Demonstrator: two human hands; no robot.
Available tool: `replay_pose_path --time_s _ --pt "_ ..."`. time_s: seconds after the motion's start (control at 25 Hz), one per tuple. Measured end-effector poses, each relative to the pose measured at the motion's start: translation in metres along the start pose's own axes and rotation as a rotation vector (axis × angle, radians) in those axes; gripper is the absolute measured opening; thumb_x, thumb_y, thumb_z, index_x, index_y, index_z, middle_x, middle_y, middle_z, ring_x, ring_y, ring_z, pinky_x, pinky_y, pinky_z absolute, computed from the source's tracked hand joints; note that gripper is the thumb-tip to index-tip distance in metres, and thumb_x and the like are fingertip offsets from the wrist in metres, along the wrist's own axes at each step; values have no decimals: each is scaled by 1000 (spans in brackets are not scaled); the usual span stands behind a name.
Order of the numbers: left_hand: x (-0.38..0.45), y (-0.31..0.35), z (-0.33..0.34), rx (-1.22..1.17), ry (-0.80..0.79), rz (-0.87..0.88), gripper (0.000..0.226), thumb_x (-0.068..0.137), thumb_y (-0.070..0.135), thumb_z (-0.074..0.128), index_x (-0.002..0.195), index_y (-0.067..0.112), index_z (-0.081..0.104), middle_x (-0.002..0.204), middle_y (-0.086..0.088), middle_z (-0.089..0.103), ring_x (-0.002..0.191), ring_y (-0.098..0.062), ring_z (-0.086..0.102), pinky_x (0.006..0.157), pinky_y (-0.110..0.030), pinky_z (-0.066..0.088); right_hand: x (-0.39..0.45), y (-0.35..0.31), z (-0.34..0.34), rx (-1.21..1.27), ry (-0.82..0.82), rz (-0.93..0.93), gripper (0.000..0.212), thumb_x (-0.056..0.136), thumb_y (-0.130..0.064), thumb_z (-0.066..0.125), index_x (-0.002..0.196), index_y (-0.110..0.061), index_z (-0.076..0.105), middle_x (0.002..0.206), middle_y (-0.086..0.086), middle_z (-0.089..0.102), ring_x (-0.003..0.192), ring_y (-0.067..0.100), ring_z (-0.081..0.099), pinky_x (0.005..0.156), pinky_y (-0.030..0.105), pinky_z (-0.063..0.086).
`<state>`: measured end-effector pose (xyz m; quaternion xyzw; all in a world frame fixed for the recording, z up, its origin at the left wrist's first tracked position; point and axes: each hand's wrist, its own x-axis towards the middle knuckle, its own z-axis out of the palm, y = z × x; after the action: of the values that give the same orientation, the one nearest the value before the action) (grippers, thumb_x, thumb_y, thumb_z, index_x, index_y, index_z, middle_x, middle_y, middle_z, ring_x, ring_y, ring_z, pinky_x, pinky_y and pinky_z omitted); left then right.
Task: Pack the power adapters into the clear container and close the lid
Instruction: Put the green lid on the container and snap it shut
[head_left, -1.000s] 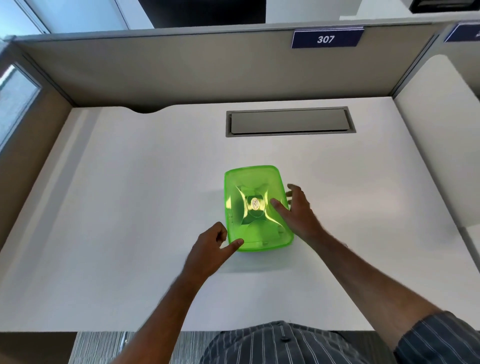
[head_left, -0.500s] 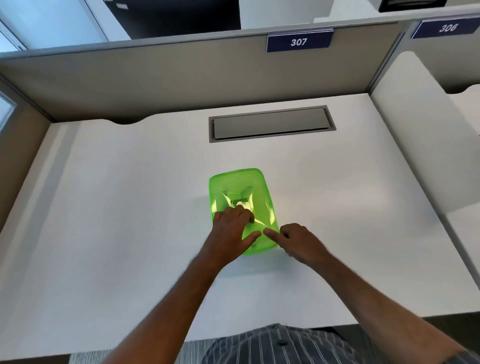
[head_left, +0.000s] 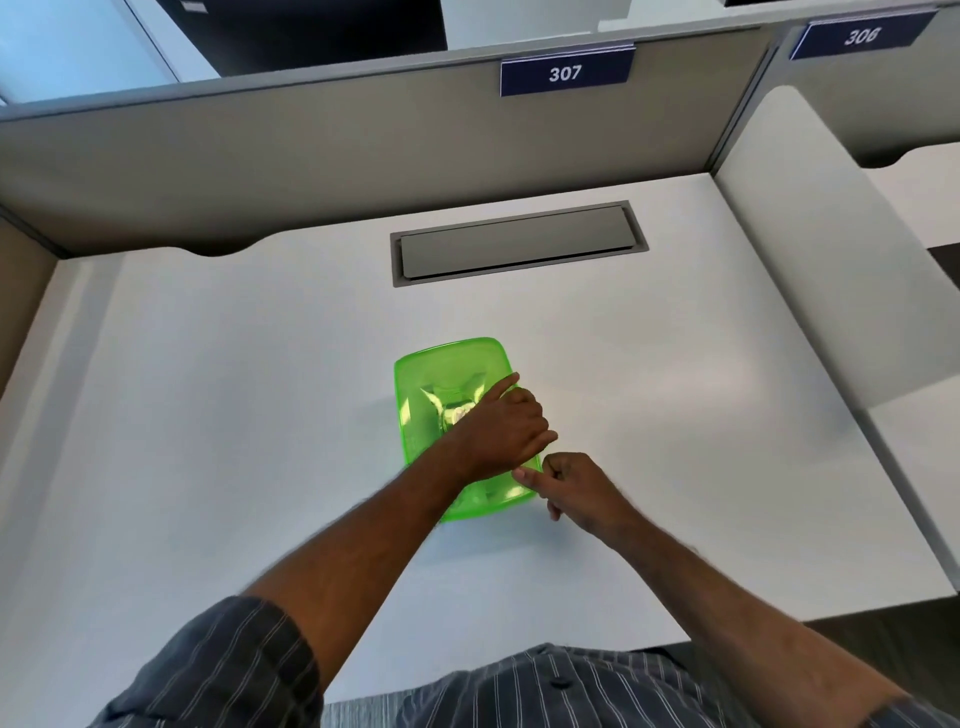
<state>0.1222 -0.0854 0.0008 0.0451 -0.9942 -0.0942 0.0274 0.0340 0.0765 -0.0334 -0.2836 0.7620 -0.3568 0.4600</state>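
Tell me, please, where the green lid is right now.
In the head view the green lid sits on the container at the middle of the white desk, nearer than the grey cable hatch, under the left hand, with the right hand at its near right corner.

The left hand (head_left: 498, 434) lies over the lid (head_left: 441, 374), covering its right side and near middle, so whatever lies inside shows only as a pale blur through the green plastic. The container's walls are hidden beneath the lid. The right hand (head_left: 582, 488) covers the lid's near right corner; its fingers (head_left: 524, 474) curl under, their grip unclear. Both sleeves are cut off by the bottom edge. The tabletop (head_left: 234, 415) runs under the arms.
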Motion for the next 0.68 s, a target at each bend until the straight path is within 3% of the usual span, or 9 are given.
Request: replay_pose_path --time_s 0.12,0.44,0.68 --pt "1 -3 7 20 59 29 33 105 34 47 89 19 72 86 3 68 101 -24 64 122 -48 31 -3 2 1 46 3 -21 56 76 -63 76 55 -22 44 46 2 58 48 16 52 59 32 40" --pt "3 -2 18 120 158 64 26 102 29 49 83 20 64 83 3 61 92 -23 62 117 -48 38 -7 4 3 207 -25 -51 48 82 -49 76 62 -18 44 54 7 58 60 22 48 65 36 37" --pt "6 -2 18 127 93 64 28 102 29 46 80 21 62 82 3 60 91 -23 61 117 -47 35 -5 7 -1 236 -72 -42 54 85 -47 76 68 -8 44 56 8 59 60 20 52 65 33 40"
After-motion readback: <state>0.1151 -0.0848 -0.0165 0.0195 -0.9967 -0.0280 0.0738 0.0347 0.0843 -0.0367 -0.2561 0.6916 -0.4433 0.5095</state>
